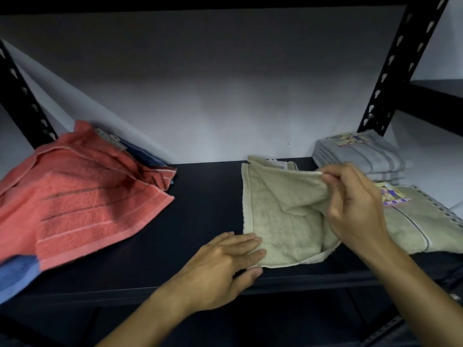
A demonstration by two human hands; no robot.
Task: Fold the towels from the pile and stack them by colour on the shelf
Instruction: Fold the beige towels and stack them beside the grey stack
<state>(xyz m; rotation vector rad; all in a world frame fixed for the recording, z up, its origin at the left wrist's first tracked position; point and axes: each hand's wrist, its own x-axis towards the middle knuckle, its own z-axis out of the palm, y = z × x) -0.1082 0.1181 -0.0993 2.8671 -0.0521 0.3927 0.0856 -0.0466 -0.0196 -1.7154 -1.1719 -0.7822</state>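
Observation:
A pale green towel (pixel 278 211) lies on the black shelf (pixel 200 209), right of centre. My right hand (pixel 353 206) pinches its far right edge and lifts it, folded over toward the left. My left hand (pixel 225 264) rests flat with straight fingers on the towel's near left corner. At the left lies the pile: a crumpled coral towel (pixel 82 199) over blue towels (pixel 17 274). Two folded stacks sit at the right: grey towels (pixel 360 156) at the back and a pale green stack (pixel 421 224) in front, each with a paper label.
Perforated black uprights stand at the left (pixel 22 106) and right (pixel 390 68) of the shelf. A white wall closes the back. Another shelf board (pixel 436 93) shows at the far right. The shelf's front edge runs just below my left hand.

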